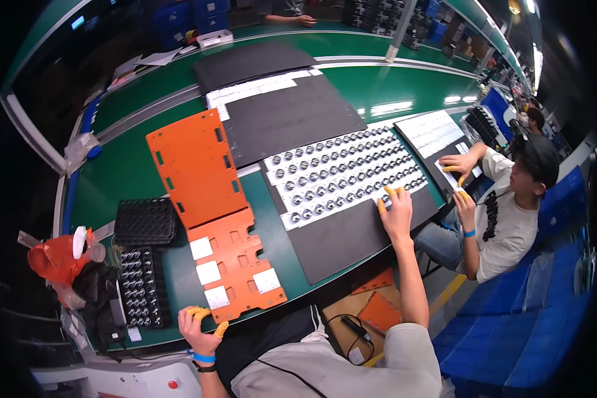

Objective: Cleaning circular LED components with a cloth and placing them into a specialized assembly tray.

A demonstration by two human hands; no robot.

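My left hand is at the near left corner of an orange fixture plate. Yellow covers sit on its fingertips; thumb and fingers are apart around the corner, and nothing shows between them. Several square white plates lie on the fixture. My right hand, also with yellow fingertip covers, reaches over the nearest of several white strips carrying rows of round, shiny dark lenses. Its thumb and fingers are spread at the strip's near edge, beside the lenses. The strips lie on a dark foam board.
An orange panel adjoins the fixture's far side. Black trays stand at left, one filled with lenses, near an orange bag. Dark boards lie farther back. A co-worker on the right handles a white strip.
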